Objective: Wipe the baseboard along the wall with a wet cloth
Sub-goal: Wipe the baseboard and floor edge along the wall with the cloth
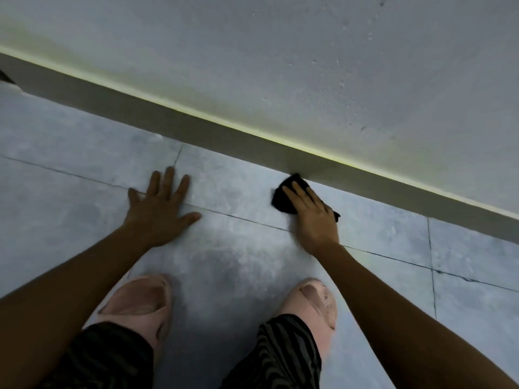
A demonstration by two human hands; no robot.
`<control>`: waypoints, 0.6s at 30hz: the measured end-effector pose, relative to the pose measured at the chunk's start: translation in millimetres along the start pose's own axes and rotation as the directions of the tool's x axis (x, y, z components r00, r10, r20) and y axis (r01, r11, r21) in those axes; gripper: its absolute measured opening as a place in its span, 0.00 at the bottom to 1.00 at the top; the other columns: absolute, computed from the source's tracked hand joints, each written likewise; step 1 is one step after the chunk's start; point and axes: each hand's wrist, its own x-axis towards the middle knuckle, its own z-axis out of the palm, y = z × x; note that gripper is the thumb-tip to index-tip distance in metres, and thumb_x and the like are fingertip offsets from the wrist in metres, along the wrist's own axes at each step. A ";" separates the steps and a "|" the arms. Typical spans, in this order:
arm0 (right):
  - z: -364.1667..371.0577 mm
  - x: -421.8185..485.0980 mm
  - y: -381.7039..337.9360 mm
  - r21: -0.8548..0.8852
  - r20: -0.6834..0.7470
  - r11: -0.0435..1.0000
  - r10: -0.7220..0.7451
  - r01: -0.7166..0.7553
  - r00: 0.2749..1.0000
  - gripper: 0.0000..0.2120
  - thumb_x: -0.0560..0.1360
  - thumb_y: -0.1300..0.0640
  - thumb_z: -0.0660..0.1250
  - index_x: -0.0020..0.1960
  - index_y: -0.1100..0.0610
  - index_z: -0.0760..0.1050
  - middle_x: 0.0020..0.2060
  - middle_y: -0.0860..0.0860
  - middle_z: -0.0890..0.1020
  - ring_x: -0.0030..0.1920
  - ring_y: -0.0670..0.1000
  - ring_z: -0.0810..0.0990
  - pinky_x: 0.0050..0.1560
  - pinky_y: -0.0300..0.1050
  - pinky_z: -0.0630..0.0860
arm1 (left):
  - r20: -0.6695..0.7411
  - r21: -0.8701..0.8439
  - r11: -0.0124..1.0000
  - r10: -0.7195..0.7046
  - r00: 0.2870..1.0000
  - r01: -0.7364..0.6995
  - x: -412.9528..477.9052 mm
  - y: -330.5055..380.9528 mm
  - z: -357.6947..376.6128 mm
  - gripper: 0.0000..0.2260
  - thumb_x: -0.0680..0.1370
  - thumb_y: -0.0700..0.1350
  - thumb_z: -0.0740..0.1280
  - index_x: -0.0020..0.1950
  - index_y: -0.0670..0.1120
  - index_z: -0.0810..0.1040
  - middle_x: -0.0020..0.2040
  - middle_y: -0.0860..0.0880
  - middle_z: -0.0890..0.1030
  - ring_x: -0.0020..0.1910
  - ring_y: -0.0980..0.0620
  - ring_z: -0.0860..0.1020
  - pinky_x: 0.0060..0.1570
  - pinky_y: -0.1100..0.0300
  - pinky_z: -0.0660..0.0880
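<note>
Your right hand presses flat on the black cloth mid-frame, fingers together on top, its tip touching the baseboard. Your left hand is splayed flat on the floor, centre-left, holding nothing.

The floor between my hands is lying bare, so I am finding room there. The baseboard is blocking the far side, and my slippers are standing behind my hands.
</note>
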 end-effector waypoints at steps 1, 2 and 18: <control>-0.7 2.3 1.7 -0.003 0.006 1.000 0.029 -0.029 1.000 0.36 0.72 0.66 0.58 0.75 0.43 0.54 0.77 0.44 0.54 0.76 0.49 0.51 0.69 0.53 0.59 | -0.008 0.000 1.000 -0.006 1.000 0.006 -1.4 0.8 0.8 0.37 0.74 0.70 0.45 0.74 0.55 0.32 0.76 0.47 0.31 0.76 0.44 0.37 0.69 0.33 0.48; -1.2 7.0 -0.2 -0.011 0.012 0.999 0.046 -0.046 0.999 0.36 0.73 0.66 0.57 0.75 0.43 0.53 0.77 0.44 0.53 0.76 0.51 0.51 0.70 0.53 0.58 | -0.021 0.003 1.000 -0.005 1.000 0.005 -2.6 1.0 1.4 0.37 0.73 0.70 0.44 0.74 0.55 0.31 0.76 0.47 0.31 0.76 0.44 0.37 0.69 0.33 0.48; -4.7 -84.0 49.1 -0.012 0.065 0.997 -0.078 0.079 0.995 0.29 0.71 0.63 0.56 0.71 0.47 0.66 0.73 0.47 0.64 0.74 0.53 0.61 0.68 0.55 0.66 | -0.142 0.044 0.977 0.211 0.967 -0.206 -19.8 51.8 24.2 0.30 0.76 0.64 0.35 0.74 0.51 0.34 0.77 0.46 0.37 0.76 0.44 0.39 0.70 0.35 0.43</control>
